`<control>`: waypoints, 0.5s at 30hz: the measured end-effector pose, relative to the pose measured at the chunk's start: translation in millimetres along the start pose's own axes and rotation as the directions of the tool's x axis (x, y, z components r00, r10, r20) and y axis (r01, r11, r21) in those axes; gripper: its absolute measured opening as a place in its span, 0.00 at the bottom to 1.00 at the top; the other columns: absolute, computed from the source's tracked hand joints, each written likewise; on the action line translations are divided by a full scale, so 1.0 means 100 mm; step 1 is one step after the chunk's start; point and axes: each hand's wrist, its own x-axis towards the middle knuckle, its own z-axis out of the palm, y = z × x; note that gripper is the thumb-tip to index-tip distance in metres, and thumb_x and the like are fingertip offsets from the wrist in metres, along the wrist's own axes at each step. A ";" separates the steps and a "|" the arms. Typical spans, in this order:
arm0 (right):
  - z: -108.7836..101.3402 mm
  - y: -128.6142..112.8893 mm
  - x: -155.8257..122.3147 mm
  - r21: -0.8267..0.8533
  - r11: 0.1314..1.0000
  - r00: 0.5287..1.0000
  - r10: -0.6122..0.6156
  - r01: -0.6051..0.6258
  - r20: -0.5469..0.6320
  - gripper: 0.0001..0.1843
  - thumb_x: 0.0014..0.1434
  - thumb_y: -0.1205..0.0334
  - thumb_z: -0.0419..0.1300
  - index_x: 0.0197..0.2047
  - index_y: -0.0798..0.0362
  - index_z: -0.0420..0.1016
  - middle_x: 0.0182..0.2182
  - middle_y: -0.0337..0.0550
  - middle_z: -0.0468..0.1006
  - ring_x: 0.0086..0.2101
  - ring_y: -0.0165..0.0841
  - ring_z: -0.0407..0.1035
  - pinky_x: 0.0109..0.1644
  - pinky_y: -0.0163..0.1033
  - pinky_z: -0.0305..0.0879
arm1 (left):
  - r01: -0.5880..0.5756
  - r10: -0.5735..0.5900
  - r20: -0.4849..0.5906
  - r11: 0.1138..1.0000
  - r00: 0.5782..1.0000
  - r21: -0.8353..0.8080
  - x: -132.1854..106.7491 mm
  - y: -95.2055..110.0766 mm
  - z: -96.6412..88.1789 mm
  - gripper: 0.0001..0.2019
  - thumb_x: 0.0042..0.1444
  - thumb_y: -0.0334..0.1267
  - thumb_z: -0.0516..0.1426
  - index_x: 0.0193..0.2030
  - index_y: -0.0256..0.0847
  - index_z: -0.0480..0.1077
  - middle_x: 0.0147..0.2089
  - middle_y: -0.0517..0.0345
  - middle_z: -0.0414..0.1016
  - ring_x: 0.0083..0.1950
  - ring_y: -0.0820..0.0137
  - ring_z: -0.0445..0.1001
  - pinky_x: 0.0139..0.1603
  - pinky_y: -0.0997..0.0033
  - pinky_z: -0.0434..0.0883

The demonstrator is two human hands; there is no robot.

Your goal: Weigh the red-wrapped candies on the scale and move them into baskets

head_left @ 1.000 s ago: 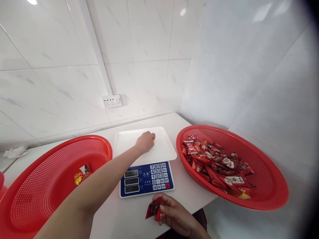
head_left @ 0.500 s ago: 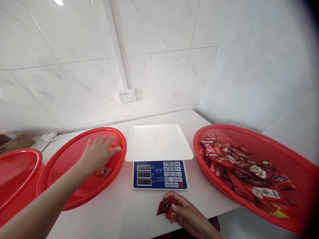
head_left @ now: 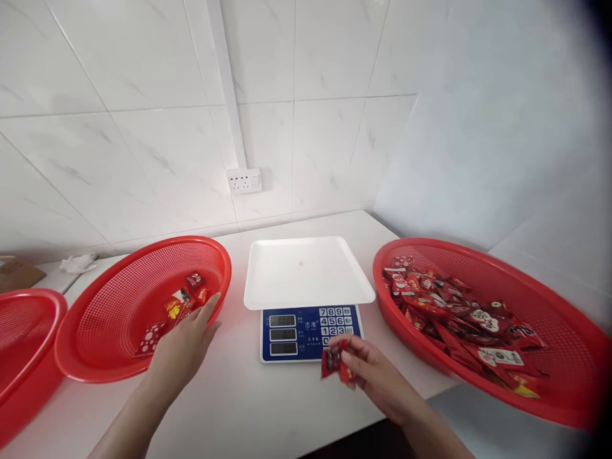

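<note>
My left hand is open with fingers stretched, palm down over the front rim of the left red basket, holding nothing. Inside that basket lie a few red candy packets. My right hand is closed on red candy packets, held just in front of the scale's blue keypad. The scale's white weighing tray is bare.
A large red basket at the right holds several red candy packets. Another red basket shows at the far left edge. A wall socket sits above the counter. A crumpled tissue lies at the back left.
My left hand left the scale tray, passed over the left basket and drew back to its front rim; more packets lie in that basket. My right hand rose toward the scale's keypad with its packets.
</note>
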 end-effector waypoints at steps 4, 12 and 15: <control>0.08 -0.47 0.31 -0.214 0.962 0.978 -0.190 0.169 -0.081 0.18 0.49 0.48 0.64 0.39 0.51 0.73 0.24 0.34 0.69 0.24 0.25 0.61 0.30 0.33 0.60 | -0.108 0.067 -0.284 0.985 0.957 -0.132 0.04 0.20 0.13 0.23 0.60 0.46 0.47 0.61 0.40 0.58 0.59 0.44 0.65 0.59 0.52 0.64 0.49 0.52 0.70; 0.13 -0.90 0.79 -0.635 0.745 0.872 -0.434 0.205 -0.228 0.25 0.54 0.59 0.57 0.56 0.47 0.64 0.55 0.48 0.66 0.28 0.26 0.70 0.36 0.39 0.71 | -0.611 0.223 -0.754 0.740 0.618 -0.281 -0.08 0.79 0.27 0.13 0.57 0.31 0.53 0.49 0.38 0.67 0.48 0.47 0.72 0.57 0.61 0.66 0.53 0.59 0.69; 0.04 -0.92 0.75 -0.677 0.710 0.861 -0.454 0.192 -0.232 0.21 0.55 0.61 0.55 0.53 0.48 0.66 0.53 0.46 0.69 0.32 0.28 0.72 0.40 0.40 0.72 | -0.705 0.280 -0.750 0.628 0.599 -0.329 -0.17 0.87 0.37 0.11 0.56 0.27 0.53 0.45 0.39 0.69 0.41 0.51 0.75 0.51 0.64 0.71 0.49 0.64 0.71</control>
